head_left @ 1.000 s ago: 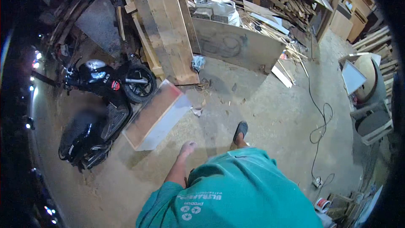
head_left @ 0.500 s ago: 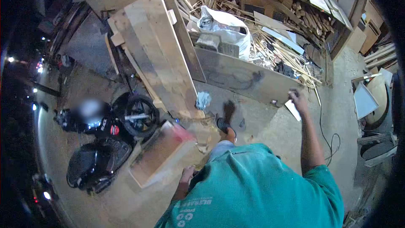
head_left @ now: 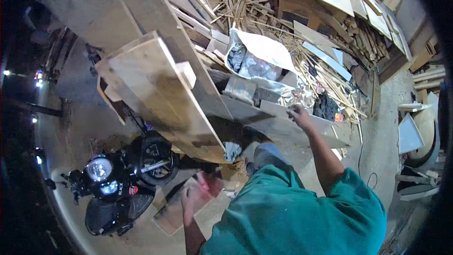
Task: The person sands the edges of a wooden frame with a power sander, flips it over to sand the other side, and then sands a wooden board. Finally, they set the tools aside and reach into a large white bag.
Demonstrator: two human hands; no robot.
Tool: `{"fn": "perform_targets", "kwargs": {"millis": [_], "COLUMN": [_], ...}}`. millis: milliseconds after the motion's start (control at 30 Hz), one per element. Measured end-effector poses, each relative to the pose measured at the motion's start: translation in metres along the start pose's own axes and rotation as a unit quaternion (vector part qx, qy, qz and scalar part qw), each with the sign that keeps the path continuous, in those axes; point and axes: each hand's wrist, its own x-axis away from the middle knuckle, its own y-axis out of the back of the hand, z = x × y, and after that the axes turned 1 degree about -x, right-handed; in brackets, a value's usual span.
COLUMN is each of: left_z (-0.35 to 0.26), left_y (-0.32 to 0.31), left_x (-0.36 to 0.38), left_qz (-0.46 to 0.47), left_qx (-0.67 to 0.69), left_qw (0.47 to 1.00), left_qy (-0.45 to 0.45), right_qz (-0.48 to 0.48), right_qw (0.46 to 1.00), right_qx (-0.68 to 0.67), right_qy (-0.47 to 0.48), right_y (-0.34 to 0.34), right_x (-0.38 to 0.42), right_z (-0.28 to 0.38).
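My right hand [head_left: 298,115] is stretched forward, fingers loosely bent and apart. It overlaps the top edge of a low board [head_left: 278,123] standing on its long edge before the scrap wood. Down at the left, my left hand [head_left: 190,197] hangs loosely open, a little blurred, over a shallow wooden box [head_left: 172,212] with a red patch. A wide wooden panel [head_left: 155,89] leans at a slant ahead of me on the left, with a light blue cloth [head_left: 232,151] at its lower corner.
A black motorcycle [head_left: 120,179] is parked on the left. Beyond the low board, a white sack [head_left: 266,56] sits among wood offcuts [head_left: 325,85]. A cable [head_left: 359,148] trails over the floor at right, near stacked pieces [head_left: 417,132]. Headlights show in the dark at far left.
I have moved forward, nearer the leaning panel and the sack. My right hand has shifted left to the low board's top edge, and my left hand now reaches out over the box.
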Motion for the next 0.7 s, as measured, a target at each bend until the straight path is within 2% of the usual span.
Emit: {"fn": "perform_targets", "kwargs": {"millis": [33, 100, 133, 167, 200, 233, 267, 333, 400, 433, 533, 600, 633, 667, 700], "left_z": [0.01, -0.01, 0.053, 0.062, 0.068, 0.041, 0.013, -0.054, -0.104, -0.111, -0.121, -0.134, -0.146, -0.163, -0.179], "left_y": [0.006, -0.001, 0.005, 0.003, 0.002, -0.004, -0.008, -0.019, -0.04, -0.042, -0.05, -0.06, -0.068, -0.075, -0.079], "left_x": [0.005, 0.034, 0.047, 0.063, 0.078, 0.095, 0.117, 0.132, 0.125, 0.126, 0.122, 0.112, 0.105, 0.095, 0.083], "left_qz": [0.005, -0.003, 0.018, 0.038, 0.056, 0.106, 0.147, 0.128, 0.014, 0.007, -0.012, -0.032, -0.043, -0.063, -0.048], "left_qx": [-0.036, 0.001, -0.304, -0.33, -0.353, -0.195, -0.03, 0.108, 0.052, 0.05, 0.117, 0.101, 0.084, 0.092, 0.059], "left_qw": [0.999, 0.983, 0.946, 0.933, 0.919, 0.969, 0.988, 0.967, 0.912, 0.907, 0.924, 0.918, 0.913, 0.911, 0.912], "left_qy": [0.012, 0.184, -0.113, -0.141, -0.169, -0.109, -0.043, 0.19, 0.408, 0.419, 0.365, 0.382, 0.397, 0.397, 0.403], "right_qz": [-0.01, -0.032, -0.013, -0.039, -0.019, 0.002, 0.01, 0.066, 0.152, 0.186, 0.245, 0.21, 0.169, 0.179, 0.186], "right_qw": [0.999, 0.999, 0.994, 0.988, 0.981, 0.967, 0.969, 0.898, 0.84, 0.837, 0.867, 0.871, 0.875, 0.874, 0.853], "right_qx": [-0.034, -0.009, 0.061, 0.087, 0.166, 0.244, 0.239, 0.434, 0.518, 0.512, 0.433, 0.443, 0.451, 0.447, 0.443], "right_qy": [0.034, 0.026, 0.089, 0.118, 0.095, 0.075, 0.066, -0.016, -0.059, -0.061, -0.021, 0.014, 0.042, 0.061, 0.202], "right_y": [-0.003, -0.011, -0.013, -0.02, -0.024, -0.028, -0.034, -0.046, -0.046, -0.042, -0.046, -0.074, -0.089, -0.105, -0.124], "right_x": [-0.035, -0.117, -0.163, -0.193, -0.221, -0.247, -0.269, -0.312, -0.331, -0.338, -0.358, -0.34, -0.34, -0.351, -0.365], "right_z": [0.028, 0.045, 0.037, 0.037, 0.037, 0.036, 0.023, -0.041, -0.074, -0.082, -0.097, 0.004, 0.03, 0.032, 0.03]}}
